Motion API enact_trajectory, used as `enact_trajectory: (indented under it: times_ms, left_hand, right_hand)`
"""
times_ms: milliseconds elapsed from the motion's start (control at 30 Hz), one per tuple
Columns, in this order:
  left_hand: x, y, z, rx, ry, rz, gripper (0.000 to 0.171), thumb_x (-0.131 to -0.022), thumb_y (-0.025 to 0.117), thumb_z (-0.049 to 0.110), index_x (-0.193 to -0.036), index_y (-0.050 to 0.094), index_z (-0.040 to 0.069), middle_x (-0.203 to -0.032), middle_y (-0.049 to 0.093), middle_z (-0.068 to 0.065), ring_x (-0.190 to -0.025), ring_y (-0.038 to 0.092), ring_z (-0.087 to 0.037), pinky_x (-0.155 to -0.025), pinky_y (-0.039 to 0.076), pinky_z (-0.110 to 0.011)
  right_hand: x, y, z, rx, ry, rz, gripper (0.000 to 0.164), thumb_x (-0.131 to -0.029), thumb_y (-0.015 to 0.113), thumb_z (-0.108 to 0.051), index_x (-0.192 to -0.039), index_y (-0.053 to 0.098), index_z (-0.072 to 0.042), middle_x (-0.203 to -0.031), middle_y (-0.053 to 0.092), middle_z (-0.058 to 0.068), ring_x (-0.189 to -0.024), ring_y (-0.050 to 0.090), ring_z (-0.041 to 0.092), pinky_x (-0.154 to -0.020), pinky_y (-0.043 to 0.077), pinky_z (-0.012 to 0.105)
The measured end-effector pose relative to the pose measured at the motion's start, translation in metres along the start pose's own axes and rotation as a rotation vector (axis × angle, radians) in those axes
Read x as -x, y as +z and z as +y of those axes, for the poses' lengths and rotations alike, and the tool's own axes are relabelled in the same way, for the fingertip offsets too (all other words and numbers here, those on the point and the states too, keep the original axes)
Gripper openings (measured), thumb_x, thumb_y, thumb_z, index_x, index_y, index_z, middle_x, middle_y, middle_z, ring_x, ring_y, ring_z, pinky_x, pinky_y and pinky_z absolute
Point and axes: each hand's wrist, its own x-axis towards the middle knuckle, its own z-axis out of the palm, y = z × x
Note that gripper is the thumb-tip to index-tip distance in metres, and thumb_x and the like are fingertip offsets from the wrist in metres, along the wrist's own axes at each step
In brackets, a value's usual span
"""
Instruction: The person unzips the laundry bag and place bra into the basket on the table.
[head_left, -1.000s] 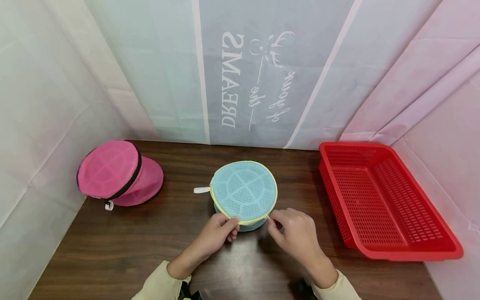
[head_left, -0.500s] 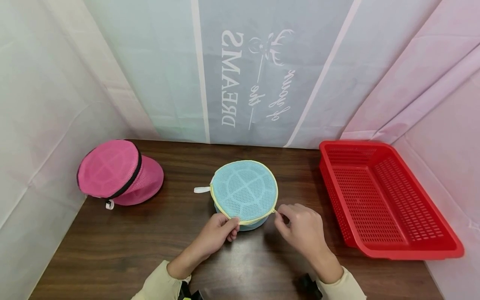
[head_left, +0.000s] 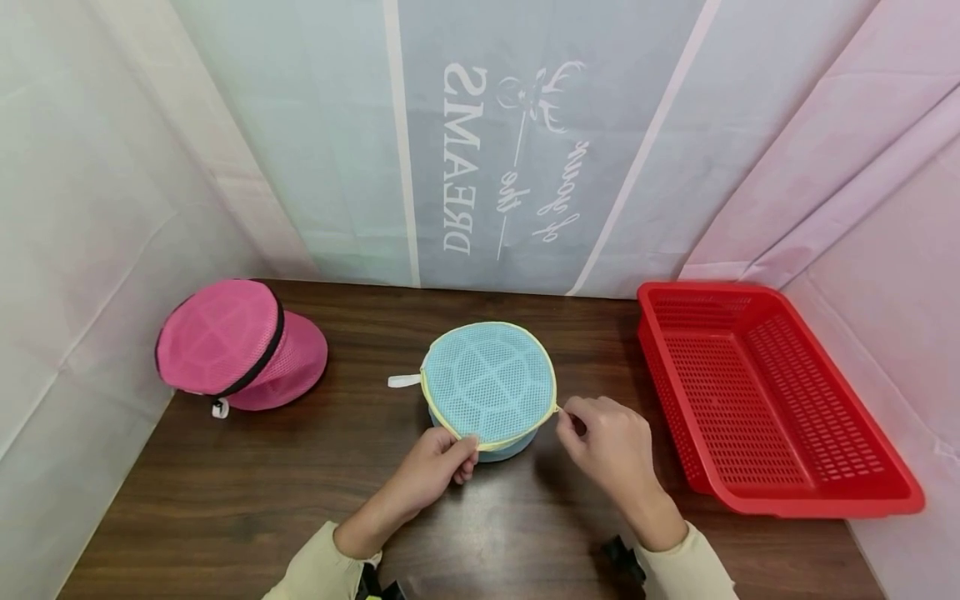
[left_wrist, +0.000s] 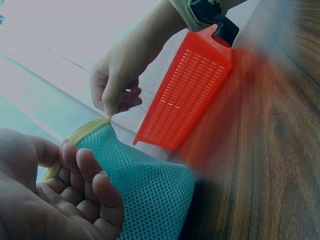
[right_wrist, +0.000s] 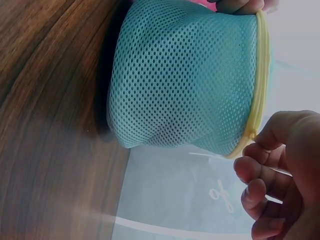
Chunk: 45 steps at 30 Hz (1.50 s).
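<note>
A light blue mesh laundry bag (head_left: 491, 379) with a yellow zipper rim stands upright on the table, its round lid facing up. My left hand (head_left: 438, 462) pinches the rim at the front, thumb on top. At the right front of the rim, my right hand (head_left: 609, 437) pinches the small yellow zipper pull (right_wrist: 252, 135) between thumb and forefinger. In the right wrist view the zipper (right_wrist: 260, 75) looks closed along the stretch that shows. A white loop tag (head_left: 403, 380) sticks out at the bag's left.
A pink mesh bag (head_left: 225, 337) with a black zipper rim stands at the left, its top leaning. On the right is a red perforated plastic basket (head_left: 675, 400). A printed cloth (head_left: 345, 167) hangs behind the wooden table (head_left: 360, 325).
My right hand has moved to the right and away from me along the yellow rim, drawing the zipper pull with it. The left hand keeps its pinch at the front.
</note>
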Motion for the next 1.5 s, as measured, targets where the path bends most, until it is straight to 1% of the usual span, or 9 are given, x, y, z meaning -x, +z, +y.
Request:
enact_trajectory:
  times_ms: [267,500,767,867,1100,1200,1300,1500]
  left_hand:
    - [0.000,0.000,0.000,0.001,-0.005,0.000,0.035,-0.105,0.051,0.013,-0.082,0.059,-0.012,-0.068,0.054,0.000,-0.064,0.051,-0.011,-0.061,0.049,-0.024]
    - [0.001,-0.001,0.001,-0.007,0.001,-0.006,0.035,-0.104,0.051,0.013,-0.082,0.058,-0.014,-0.068,0.054,0.000,-0.064,0.050,-0.011,-0.061,0.048,-0.023]
    - [0.002,-0.002,-0.001,-0.018,0.022,-0.015,0.038,-0.104,0.051,0.012,-0.081,0.057,-0.017,-0.066,0.053,-0.001,-0.062,0.049,-0.011,-0.061,0.047,-0.024]
    - [0.002,-0.001,-0.003,-0.019,0.023,-0.018,0.038,-0.104,0.051,0.013,-0.081,0.057,-0.017,-0.066,0.053,0.000,-0.062,0.050,-0.011,-0.061,0.047,-0.024]
    - [0.003,-0.001,-0.002,-0.015,0.028,-0.016,0.038,-0.104,0.051,0.011,-0.082,0.055,-0.019,-0.066,0.053,-0.001,-0.062,0.050,-0.010,-0.061,0.047,-0.024]
    - [0.003,-0.002,-0.002,0.004,0.026,-0.003,0.037,-0.104,0.051,0.011,-0.082,0.055,-0.018,-0.066,0.052,-0.002,-0.062,0.050,-0.010,-0.061,0.047,-0.024]
    - [0.003,-0.002,-0.001,0.012,0.019,0.010,0.035,-0.104,0.051,0.010,-0.080,0.056,-0.014,-0.066,0.052,-0.002,-0.062,0.049,-0.010,-0.061,0.047,-0.024]
    - [0.003,-0.002,-0.001,0.033,0.011,0.032,0.032,-0.104,0.051,0.010,-0.080,0.057,-0.010,-0.066,0.053,-0.001,-0.063,0.051,-0.010,-0.060,0.048,-0.023]
  right_hand:
    - [-0.002,0.004,0.005,0.016,0.037,0.004,0.018,-0.083,0.069,-0.012,-0.068,0.062,-0.018,-0.053,0.037,-0.010,-0.049,0.032,0.008,-0.042,0.026,0.023]
    - [-0.006,0.008,0.010,0.036,0.076,-0.001,0.015,-0.087,0.069,-0.013,-0.073,0.065,-0.015,-0.052,0.037,-0.008,-0.048,0.031,0.009,-0.041,0.026,0.024]
    - [-0.009,0.014,0.013,0.054,0.145,0.003,0.010,-0.091,0.072,-0.016,-0.082,0.070,-0.013,-0.053,0.046,-0.002,-0.046,0.036,0.011,-0.041,0.030,0.027]
    - [-0.009,0.017,0.014,0.062,0.152,0.011,0.011,-0.092,0.071,-0.017,-0.082,0.070,-0.013,-0.053,0.046,-0.001,-0.046,0.037,0.012,-0.040,0.029,0.028]
    - [-0.008,0.018,0.015,0.072,0.156,0.017,0.012,-0.092,0.072,-0.017,-0.081,0.069,-0.014,-0.052,0.046,-0.002,-0.045,0.036,0.012,-0.040,0.029,0.028]
    - [-0.008,0.017,0.015,0.070,0.156,0.016,0.011,-0.092,0.072,-0.017,-0.081,0.070,-0.014,-0.052,0.046,-0.002,-0.045,0.037,0.012,-0.040,0.029,0.028]
    - [-0.007,0.016,0.015,0.068,0.152,0.018,0.011,-0.091,0.072,-0.017,-0.081,0.070,-0.013,-0.052,0.046,-0.002,-0.045,0.037,0.012,-0.041,0.030,0.028]
    - [-0.006,0.015,0.013,0.066,0.151,0.019,0.013,-0.091,0.070,-0.016,-0.079,0.069,-0.013,-0.052,0.043,-0.003,-0.045,0.035,0.011,-0.041,0.029,0.027]
